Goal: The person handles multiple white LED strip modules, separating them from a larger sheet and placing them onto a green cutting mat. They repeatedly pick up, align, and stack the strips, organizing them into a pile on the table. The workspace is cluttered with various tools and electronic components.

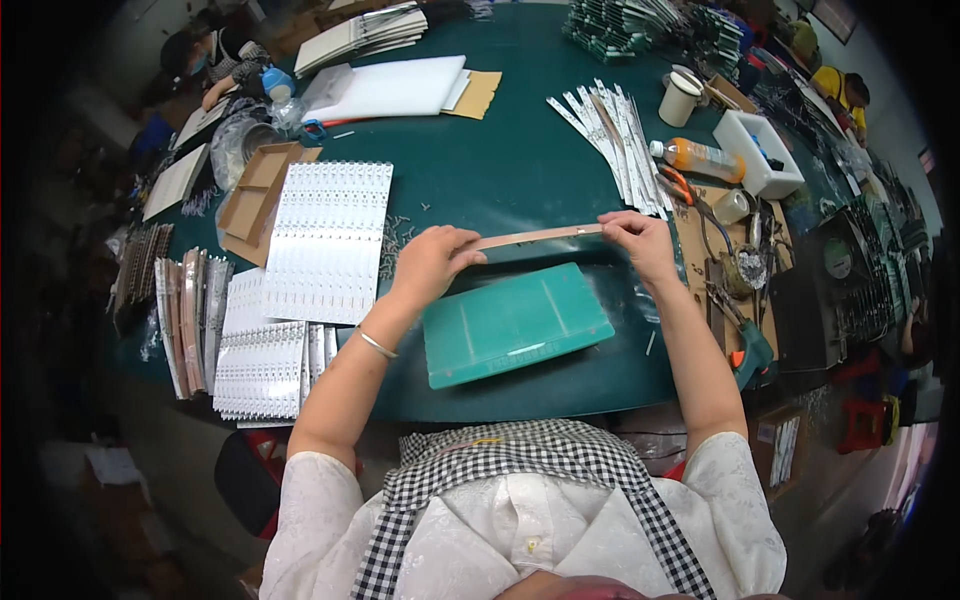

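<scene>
Hands meet at the centre of the frame, each pinching one end of a long, thin tan strip (535, 236). The left hand (432, 262) clamps the strip's left end between thumb and fingers, and the right hand (638, 240) grips the right end the same way, so the strip spans the gap between them, nearly level and raised a little toward the right. It hangs just above the far edge of a flat teal plastic case (515, 323), which lies shut on the dark green table (500, 160) directly below the hands; what the case holds cannot be seen.

To the left of the left hand, a white perforated panel (328, 240) lies on the table, with more such panels (262, 355) stacked below it toward the lower left. A shallow brown cardboard tray (258, 198), divided into compartments, sits just beside the panel's upper left edge; its contents are too small to tell. In the upper right a fan of white strips (612, 140) spreads across the table, well apart from the hands. Next to it lies an orange bottle (698, 158) on its side, touching a white rectangular tub (760, 150) with small dark items inside. A white cup (680, 98) stands upright above the bottle. A stack of white sheets (395, 88) rests at the upper centre.
</scene>
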### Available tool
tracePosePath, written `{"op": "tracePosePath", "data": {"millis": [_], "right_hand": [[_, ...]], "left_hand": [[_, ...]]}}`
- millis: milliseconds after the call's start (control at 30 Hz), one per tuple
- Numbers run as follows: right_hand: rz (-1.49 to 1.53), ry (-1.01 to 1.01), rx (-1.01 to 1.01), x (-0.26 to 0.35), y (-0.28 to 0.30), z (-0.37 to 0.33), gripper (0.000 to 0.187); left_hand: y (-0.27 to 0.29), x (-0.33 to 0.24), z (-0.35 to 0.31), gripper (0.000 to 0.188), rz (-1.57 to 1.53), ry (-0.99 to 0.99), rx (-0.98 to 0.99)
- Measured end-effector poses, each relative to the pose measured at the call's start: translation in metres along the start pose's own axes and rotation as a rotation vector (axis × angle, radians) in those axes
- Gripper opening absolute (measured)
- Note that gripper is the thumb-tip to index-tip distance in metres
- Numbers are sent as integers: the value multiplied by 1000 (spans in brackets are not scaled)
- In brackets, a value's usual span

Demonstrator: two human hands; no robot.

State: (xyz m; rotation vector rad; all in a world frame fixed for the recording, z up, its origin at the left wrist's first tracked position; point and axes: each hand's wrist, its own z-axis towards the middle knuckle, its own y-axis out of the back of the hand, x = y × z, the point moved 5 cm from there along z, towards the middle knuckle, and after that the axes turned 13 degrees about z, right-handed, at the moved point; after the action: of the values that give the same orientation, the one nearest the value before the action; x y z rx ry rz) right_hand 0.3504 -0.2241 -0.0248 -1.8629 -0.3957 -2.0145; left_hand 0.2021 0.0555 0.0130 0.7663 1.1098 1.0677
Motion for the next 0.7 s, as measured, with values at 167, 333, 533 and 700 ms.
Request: {"op": "tracePosePath", "data": {"millis": [167,333,533,700], "right_hand": [[116,-149,-132,-20,-10,22,11],[39,-213,-192,-32,-6,46,18],[-735,204,-159,-8,-27,48,21],[-788,304,64,17,-77,58,20]], "left_hand": [[-11,12,14,27,20,61,92],[-18,22,25,26,150,46,27],[34,38,-39,22,-126,292,-291],[39,63,-158,54,-676,937,-710]]}}
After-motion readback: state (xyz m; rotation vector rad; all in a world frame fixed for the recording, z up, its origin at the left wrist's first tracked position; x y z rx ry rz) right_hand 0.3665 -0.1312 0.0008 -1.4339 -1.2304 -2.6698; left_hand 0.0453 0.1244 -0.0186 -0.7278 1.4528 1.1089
